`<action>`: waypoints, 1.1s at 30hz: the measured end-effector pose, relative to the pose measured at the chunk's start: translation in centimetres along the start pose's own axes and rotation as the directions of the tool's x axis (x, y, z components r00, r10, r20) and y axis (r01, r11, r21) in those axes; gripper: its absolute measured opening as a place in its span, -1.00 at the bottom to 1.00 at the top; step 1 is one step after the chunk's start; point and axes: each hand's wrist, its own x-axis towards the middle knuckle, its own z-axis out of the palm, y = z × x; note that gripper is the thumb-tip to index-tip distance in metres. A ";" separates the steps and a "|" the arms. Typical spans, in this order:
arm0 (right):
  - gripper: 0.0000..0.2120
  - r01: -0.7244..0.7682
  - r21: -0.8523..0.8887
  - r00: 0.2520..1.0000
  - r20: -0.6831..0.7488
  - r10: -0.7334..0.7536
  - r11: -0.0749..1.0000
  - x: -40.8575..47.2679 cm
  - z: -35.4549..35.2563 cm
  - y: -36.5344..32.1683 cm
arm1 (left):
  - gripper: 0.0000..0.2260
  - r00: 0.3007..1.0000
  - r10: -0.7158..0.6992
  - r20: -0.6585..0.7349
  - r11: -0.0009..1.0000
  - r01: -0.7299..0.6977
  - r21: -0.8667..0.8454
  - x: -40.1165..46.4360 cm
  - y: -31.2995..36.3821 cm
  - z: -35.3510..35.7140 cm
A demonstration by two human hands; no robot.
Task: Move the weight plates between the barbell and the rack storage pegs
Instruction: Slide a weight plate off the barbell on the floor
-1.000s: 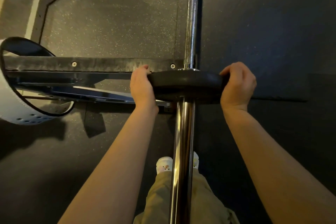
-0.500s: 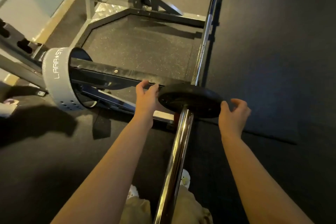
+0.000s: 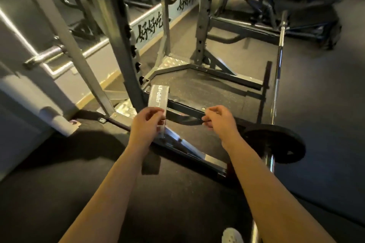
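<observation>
Grey belt lettered "LARA" sits beyond both hands, left and right, each grip loosely curled, empty.

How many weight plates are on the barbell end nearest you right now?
1. A round black weight plate sits on the chrome barbell sleeve, right of the right hand; neither hand touches it. The far end shows none, though blur may hide some.
</observation>
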 end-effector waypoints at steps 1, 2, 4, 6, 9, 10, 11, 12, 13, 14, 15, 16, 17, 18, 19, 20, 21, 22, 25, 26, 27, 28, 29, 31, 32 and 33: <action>-0.96 0.012 -0.015 0.999 0.052 -0.011 1.000 -0.8 2.8 -1.5 | -0.91 0.998 0.013 -0.062 0.999 -0.015 -0.031 0.5 0.3 -3.3; -0.97 0.029 -0.036 0.993 0.111 -0.025 0.999 -1.3 5.7 -2.9 | -0.91 0.994 0.035 -0.106 0.997 -0.043 -0.071 0.9 0.8 -6.6; -0.96 0.074 -0.074 0.974 0.219 -0.056 0.995 -2.9 11.8 -5.7 | -0.90 0.979 0.100 -0.176 0.986 -0.121 -0.115 1.2 1.6 -13.5; -0.89 0.128 -0.093 0.957 0.272 -0.098 0.987 -4.1 16.7 -8.0 | -0.88 0.962 0.168 -0.217 0.973 -0.197 -0.121 1.1 2.3 -18.7; -0.76 0.241 -0.109 0.933 0.300 -0.200 0.964 -5.7 22.9 -11.1 | -0.88 0.929 0.219 -0.297 0.963 -0.255 -0.088 1.3 3.1 -25.0; -0.72 0.266 -0.101 0.925 0.306 -0.225 0.959 -6.3 24.8 -12.2 | -0.89 0.913 0.229 -0.338 0.959 -0.270 -0.080 1.6 3.3 -27.0; -0.70 0.289 -0.096 0.919 0.307 -0.248 0.952 -6.6 26.1 -13.1 | -0.89 0.902 0.236 -0.361 0.956 -0.283 -0.083 1.9 3.8 -28.5; -0.68 0.310 -0.093 0.909 0.320 -0.266 0.946 -6.9 27.3 -14.2 | -0.89 0.891 0.249 -0.379 0.950 -0.300 -0.081 2.4 4.3 -30.0; -0.70 0.330 -0.093 0.899 0.335 -0.282 0.939 -7.1 28.5 -15.3 | -0.88 0.883 0.267 -0.385 0.943 -0.321 -0.083 2.7 5.0 -31.4; -0.72 0.352 -0.087 0.887 0.348 -0.303 0.932 -7.1 29.6 -16.8 | -0.87 0.874 0.289 -0.391 0.933 -0.348 -0.088 3.4 5.8 -32.8; -0.75 0.367 -0.085 0.883 0.345 -0.318 0.926 -7.1 30.0 -17.7 | -0.86 0.873 0.303 -0.383 0.928 -0.362 -0.091 3.7 6.4 -33.4; -0.77 0.394 -0.081 0.874 0.341 -0.345 0.916 -7.0 30.9 -19.1 | -0.85 0.866 0.321 -0.383 0.919 -0.382 -0.093 4.4 7.3 -34.5; -0.78 0.418 -0.082 0.865 0.340 -0.369 0.905 -6.8 31.6 -20.1 | -0.85 0.864 0.335 -0.375 0.914 -0.395 -0.094 4.8 8.0 -35.3; -0.79 0.446 -0.080 0.851 0.348 -0.394 0.892 -6.5 32.5 -21.3 | -0.86 0.858 0.351 -0.375 0.905 -0.414 -0.101 5.5 8.8 -36.2; -0.80 0.468 -0.072 0.835 0.364 -0.413 0.881 -6.0 33.4 -22.5 | -0.87 0.854 0.361 -0.375 0.899 -0.426 -0.104 6.2 9.4 -37.1; -0.82 0.476 -0.064 0.825 0.378 -0.420 0.877 -5.4 34.4 -23.5 | -0.87 0.850 0.372 -0.373 0.894 -0.436 -0.101 7.0 9.8 -37.9; -0.84 0.479 -0.056 0.818 0.390 -0.423 0.876 -4.7 35.3 -24.5 | -0.87 0.849 0.377 -0.371 0.892 -0.440 -0.102 7.7 10.3 -38.6; -0.86 0.486 -0.052 0.810 0.402 -0.427 0.873 -3.9 36.3 -25.4 | -0.88 0.844 0.383 -0.376 0.888 -0.448 -0.100 8.7 10.8 -39.4; -0.90 0.540 -0.097 0.788 0.405 -0.463 0.836 -0.3 39.8 -28.3 | -0.90 0.810 0.391 -0.436 0.875 -0.474 -0.098 12.8 12.3 -41.6; -0.87 0.564 -0.112 0.781 0.395 -0.484 0.818 1.0 40.9 -29.4 | -0.90 0.789 0.387 -0.477 0.871 -0.482 -0.091 14.6 12.9 -42.4; -0.84 0.578 -0.113 0.776 0.382 -0.502 0.808 2.4 41.8 -30.4 | -0.89 0.773 0.379 -0.509 0.869 -0.486 -0.090 16.4 13.7 -42.9; -0.83 0.598 -0.105 0.764 0.374 -0.526 0.795 4.1 42.6 -31.7 | -0.89 0.756 0.377 -0.535 0.863 -0.497 -0.094 18.6 14.6 -43.5; -0.83 0.620 -0.093 0.750 0.360 -0.554 0.779 5.7 43.3 -32.8 | -0.89 0.749 0.378 -0.545 0.857 -0.506 -0.100 20.7 15.5 -43.9; -0.84 0.647 -0.056 0.736 0.308 -0.603 0.760 9.4 45.1 -35.1 | -0.89 0.739 0.404 -0.540 0.850 -0.521 -0.076 24.9 17.8 -44.9; -0.85 0.651 -0.027 0.735 0.273 -0.621 0.759 11.0 46.0 -36.2 | -0.89 0.734 0.423 -0.531 0.849 -0.526 -0.051 26.6 18.9 -45.5; -0.86 0.651 0.008 0.735 0.242 -0.633 0.759 12.4 47.2 -37.2 | -0.88 0.726 0.445 -0.525 0.845 -0.534 -0.022 28.4 19.9 -46.2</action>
